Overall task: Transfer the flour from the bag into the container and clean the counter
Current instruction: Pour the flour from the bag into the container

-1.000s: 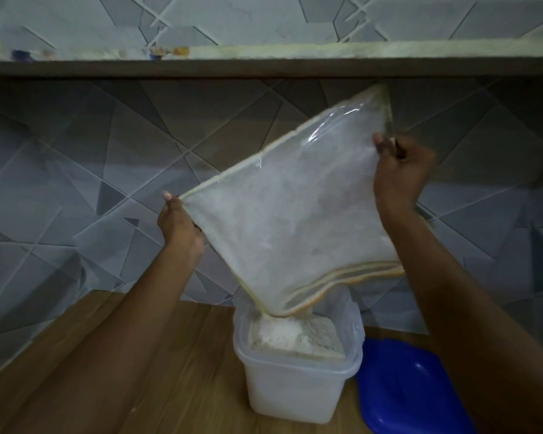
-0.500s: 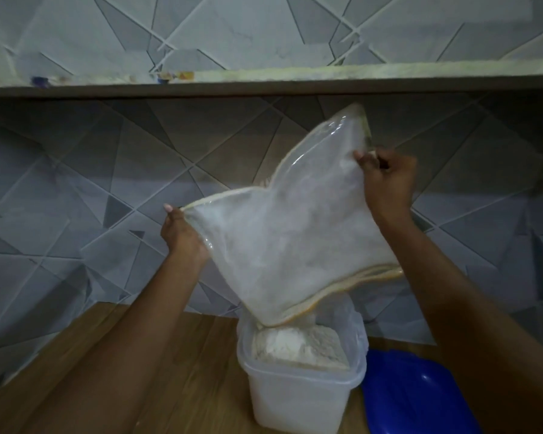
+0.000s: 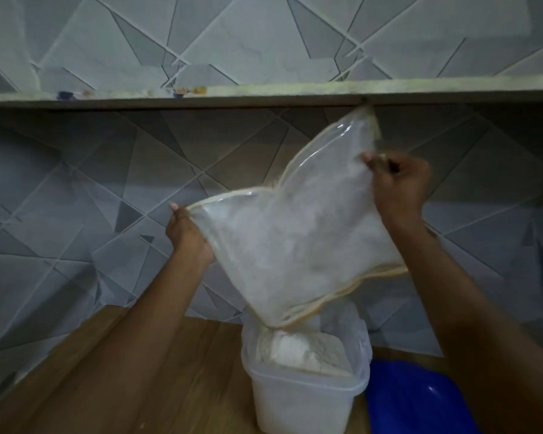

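A clear plastic bag point(image 3: 298, 239), dusted white inside, hangs upside down with its mouth over a translucent square container point(image 3: 298, 405). White flour point(image 3: 304, 352) is heaped up to the container's rim. My left hand point(image 3: 187, 236) grips the bag's lower left corner. My right hand point(image 3: 398, 183) pinches the bag's upper right corner, higher up. The bag's top edge sags in a fold between the two hands.
A blue lid point(image 3: 417, 402) lies on the wooden counter point(image 3: 157, 386) just right of the container. A grey geometric tiled wall point(image 3: 107, 189) stands close behind, with a shelf edge point(image 3: 264, 95) overhead.
The bag was stretched flat between my hands; now its top edge has slackened and folded as my right hand dropped lower and nearer the left. The flour heap looks slightly higher.
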